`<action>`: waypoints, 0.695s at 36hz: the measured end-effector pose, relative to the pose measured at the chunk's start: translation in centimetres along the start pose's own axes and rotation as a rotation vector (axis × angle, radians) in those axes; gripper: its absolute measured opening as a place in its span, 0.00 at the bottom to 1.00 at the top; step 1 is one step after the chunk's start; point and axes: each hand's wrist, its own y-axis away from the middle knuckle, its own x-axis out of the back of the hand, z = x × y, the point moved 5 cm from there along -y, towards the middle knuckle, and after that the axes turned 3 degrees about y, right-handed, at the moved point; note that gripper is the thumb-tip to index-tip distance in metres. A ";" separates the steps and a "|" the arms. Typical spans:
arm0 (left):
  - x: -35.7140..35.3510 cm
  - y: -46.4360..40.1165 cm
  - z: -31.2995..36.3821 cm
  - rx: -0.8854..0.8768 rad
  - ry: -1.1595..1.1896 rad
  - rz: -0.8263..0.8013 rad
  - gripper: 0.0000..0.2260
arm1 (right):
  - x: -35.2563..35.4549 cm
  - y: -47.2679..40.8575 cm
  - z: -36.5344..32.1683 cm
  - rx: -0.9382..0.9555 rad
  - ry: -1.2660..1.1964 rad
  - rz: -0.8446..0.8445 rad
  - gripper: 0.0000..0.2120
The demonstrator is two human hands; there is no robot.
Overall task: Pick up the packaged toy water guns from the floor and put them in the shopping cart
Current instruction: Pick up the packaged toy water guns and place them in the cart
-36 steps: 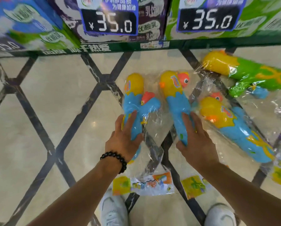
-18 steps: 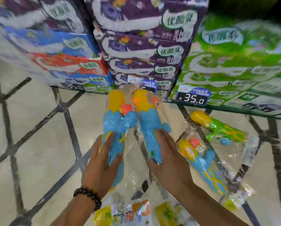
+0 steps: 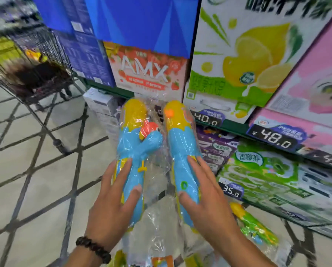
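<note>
I can't read what sits inside the shopping cart (image 3: 40, 62); it smears into dark blur, its left side cut off. Both packaged water guns (image 3: 134, 151) lose their lower ends past the bottom edge. The green gun (image 3: 251, 224) (still on the floor) is blurred, half behind my right forearm (image 3: 244, 245).

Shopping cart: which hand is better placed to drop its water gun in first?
Left, probably. The left hand grips its water gun on the side of the shopping cart, at upper left. The right hand would have to reach across.
</note>
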 end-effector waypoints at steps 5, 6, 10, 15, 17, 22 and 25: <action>8.2 2.5 6.0 -0.013 0.052 0.128 0.27 | 6.4 1.8 -8.1 0.150 -0.052 0.045 0.37; 9.9 2.9 7.2 -0.019 0.054 0.147 0.27 | 7.6 2.1 -9.6 0.169 -0.070 0.050 0.37; 16.5 4.7 11.9 -0.043 0.020 0.237 0.28 | 12.1 3.2 -16.0 0.273 -0.113 0.066 0.38; 24.8 6.9 17.0 -0.105 -0.023 0.353 0.29 | 15.9 4.3 -24.0 0.416 -0.137 0.075 0.39; 28.0 7.8 18.6 -0.125 -0.037 0.401 0.29 | 16.9 4.7 -27.3 0.470 -0.148 0.081 0.38; 35.5 9.2 21.2 -0.185 -0.111 0.523 0.29 | 18.1 5.8 -35.4 0.608 -0.153 0.089 0.38; 39.7 10.2 21.9 -0.189 -0.150 0.569 0.28 | 18.0 6.5 -40.1 0.655 -0.155 0.091 0.38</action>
